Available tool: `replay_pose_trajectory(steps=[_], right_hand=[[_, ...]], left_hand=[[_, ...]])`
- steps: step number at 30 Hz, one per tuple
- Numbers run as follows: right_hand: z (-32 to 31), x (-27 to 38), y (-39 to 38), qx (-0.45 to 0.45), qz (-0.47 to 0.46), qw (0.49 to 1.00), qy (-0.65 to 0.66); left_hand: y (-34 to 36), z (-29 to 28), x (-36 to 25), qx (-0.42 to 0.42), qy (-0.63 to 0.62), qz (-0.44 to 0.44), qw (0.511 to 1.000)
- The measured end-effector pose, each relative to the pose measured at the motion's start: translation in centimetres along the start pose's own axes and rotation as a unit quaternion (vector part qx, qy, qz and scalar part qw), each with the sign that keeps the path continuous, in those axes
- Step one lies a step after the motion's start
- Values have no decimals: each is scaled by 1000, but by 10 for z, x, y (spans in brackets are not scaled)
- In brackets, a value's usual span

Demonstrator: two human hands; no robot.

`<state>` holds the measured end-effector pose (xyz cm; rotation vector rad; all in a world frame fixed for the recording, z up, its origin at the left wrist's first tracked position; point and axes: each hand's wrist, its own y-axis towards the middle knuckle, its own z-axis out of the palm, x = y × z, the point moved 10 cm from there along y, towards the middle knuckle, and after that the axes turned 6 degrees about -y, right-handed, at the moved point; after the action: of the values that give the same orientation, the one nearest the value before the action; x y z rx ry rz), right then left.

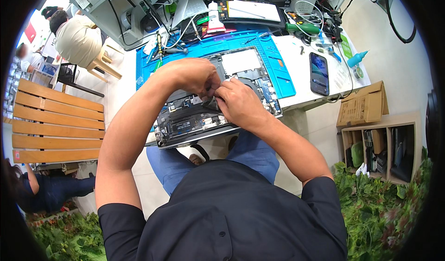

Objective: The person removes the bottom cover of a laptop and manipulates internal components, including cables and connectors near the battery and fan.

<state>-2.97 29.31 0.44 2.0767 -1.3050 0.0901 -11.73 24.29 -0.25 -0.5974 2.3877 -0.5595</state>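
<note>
An opened laptop (185,125) lies with its inner boards, cables and dark battery-like parts bared, its near edge jutting over the table's front. Above its middle, my left hand (197,77) bends inward with fingers pinched together. My right hand (241,101) meets it there, thumb and fingers also closed. Between and just under the fingertips shows a dark grey, thin, crumpled-looking piece; its kind is hidden by the fingers. Beneath the laptop spreads a blue repair mat (283,82). A pale rectangular part (241,62) sits at the laptop's far side.
Right of the mat lies a phone (319,73), with a teal dropper bottle (357,58) beyond it. Screwdrivers (160,45), a white tube (214,17), a green-handled tool (302,28) and tangled cables crowd the back. A slatted wooden bench (58,122) stands left; people sit behind.
</note>
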Motion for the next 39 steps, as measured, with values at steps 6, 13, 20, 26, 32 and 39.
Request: replay_pose_trajectory(steps=[6, 13, 20, 26, 32, 39], right_hand=[[0, 6, 0, -22, 2, 1000, -22], [1, 9, 0, -25, -5, 998, -49], [1, -1, 5, -30, 18, 999, -24], [-10, -12, 1, -50, 84, 995, -5], [-16, -9, -11, -11, 71, 996, 56], [-17, 0, -15, 27, 11, 996, 81]], left_hand=[[0, 1, 6, -22, -24, 13, 999], [-11, -7, 0, -89, -19, 49, 995], [-24, -9, 5, -132, -56, 44, 989], [-25, -6, 9, -125, -76, 31, 989], [-30, -3, 9, -127, -113, 20, 985], [-30, -3, 12, -142, -117, 41, 982]])
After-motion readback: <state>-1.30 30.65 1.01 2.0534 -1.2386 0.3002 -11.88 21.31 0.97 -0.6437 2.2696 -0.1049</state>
